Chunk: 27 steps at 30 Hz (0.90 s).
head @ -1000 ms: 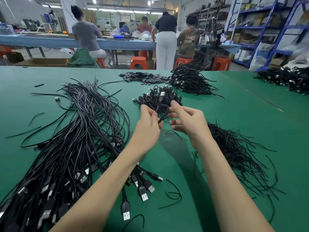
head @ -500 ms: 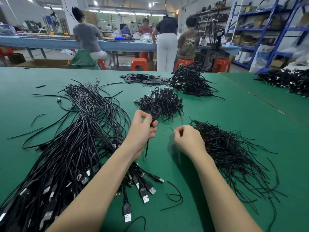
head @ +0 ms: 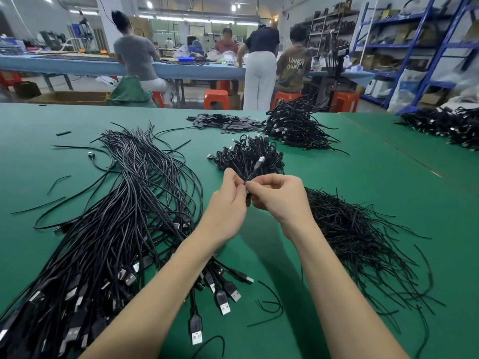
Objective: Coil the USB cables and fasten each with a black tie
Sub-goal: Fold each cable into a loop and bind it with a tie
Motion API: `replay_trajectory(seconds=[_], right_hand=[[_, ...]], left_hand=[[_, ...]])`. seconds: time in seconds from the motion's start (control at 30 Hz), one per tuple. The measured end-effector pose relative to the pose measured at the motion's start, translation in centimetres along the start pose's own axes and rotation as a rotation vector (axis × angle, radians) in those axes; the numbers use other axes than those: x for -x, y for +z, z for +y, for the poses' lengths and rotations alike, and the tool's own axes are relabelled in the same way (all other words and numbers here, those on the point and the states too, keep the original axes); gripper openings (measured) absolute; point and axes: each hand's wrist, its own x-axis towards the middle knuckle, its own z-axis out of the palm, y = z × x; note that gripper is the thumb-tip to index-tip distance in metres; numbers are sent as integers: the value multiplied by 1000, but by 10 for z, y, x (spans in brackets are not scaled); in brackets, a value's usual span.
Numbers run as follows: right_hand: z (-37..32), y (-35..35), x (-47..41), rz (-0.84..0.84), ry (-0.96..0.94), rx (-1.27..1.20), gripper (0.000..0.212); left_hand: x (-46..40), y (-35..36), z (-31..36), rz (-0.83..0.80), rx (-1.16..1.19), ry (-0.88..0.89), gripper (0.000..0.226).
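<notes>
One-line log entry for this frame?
step: tying coil | left hand: pinches cable | right hand: pinches tie at cable | tie pile: right | loose cables: left

Beyond the green desk (head: 363, 182), 4 people stand or sit at a long blue workbench (head: 77, 64): 1 in a grey top (head: 134, 57), 1 in white trousers (head: 260, 76), 1 in a brown printed shirt (head: 294, 69), and 1 facing this way in red (head: 226, 45). Orange stools (head: 216, 99) stand under the workbench. Blue metal shelving (head: 425, 45) with boxes lines the right wall. A green bag (head: 129, 93) sits on the floor beside a cardboard box (head: 67, 97).
</notes>
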Motion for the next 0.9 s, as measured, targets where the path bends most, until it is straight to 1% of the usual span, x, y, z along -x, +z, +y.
replay_trajectory(seconds=[0.13,0.2,0.27,0.33,0.43,0.53,0.6,0.73,0.9], right_hand=[[-3,-2,2,-58,-18,76,6],[-4,-2,3,-106,-15,80,7],[-6,-4,3,-194,29,-8,5],[-6,-7,2,-269,113,-149,7],[-5,-13,1,-296,281,-330,11],[0,-18,-3,-248,414,-506,22],[3,-23,-6,-237,438,-555,28],[8,-32,-10,-260,436,-581,31],[7,-45,-12,-333,320,-429,27]], left_hand=[[-2,1,-2,30,21,-3,23],[-4,0,-6,62,38,-43,24],[-7,-1,-9,76,156,-103,26],[-9,-3,-8,85,313,-162,25],[-10,-3,-3,59,525,-235,23],[-9,-6,5,-47,768,-282,24],[-6,-9,9,-151,853,-305,25],[-1,-15,11,-330,833,-302,23],[0,-21,9,-470,774,-297,15]])
